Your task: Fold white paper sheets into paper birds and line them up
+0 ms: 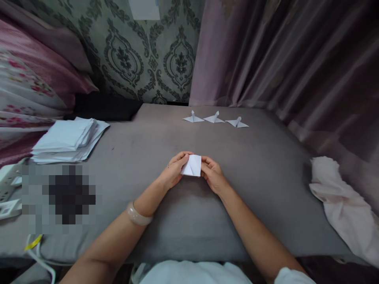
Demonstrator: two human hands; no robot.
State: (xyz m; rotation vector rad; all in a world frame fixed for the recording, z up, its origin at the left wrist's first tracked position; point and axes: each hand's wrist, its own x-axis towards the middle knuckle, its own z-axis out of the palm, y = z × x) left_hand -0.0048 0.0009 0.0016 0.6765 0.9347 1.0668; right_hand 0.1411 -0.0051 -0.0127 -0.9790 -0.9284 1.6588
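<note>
A small folded square of white paper is held up between both hands over the grey-covered table. My left hand grips its left side, thumb on the front face. At the right edge, my right hand pinches the paper between thumb and fingers. Creases run down the square's front; its back is hidden. Farther back on the table stand three folded paper cranes in a row: a left one, a middle one and a right one.
A stack of white paper lies at the left, in front of a black folded item. Nearer are a blurred-out dark patch, a white power strip and a cable. Pale cloth hangs over the right edge; curtains border the back.
</note>
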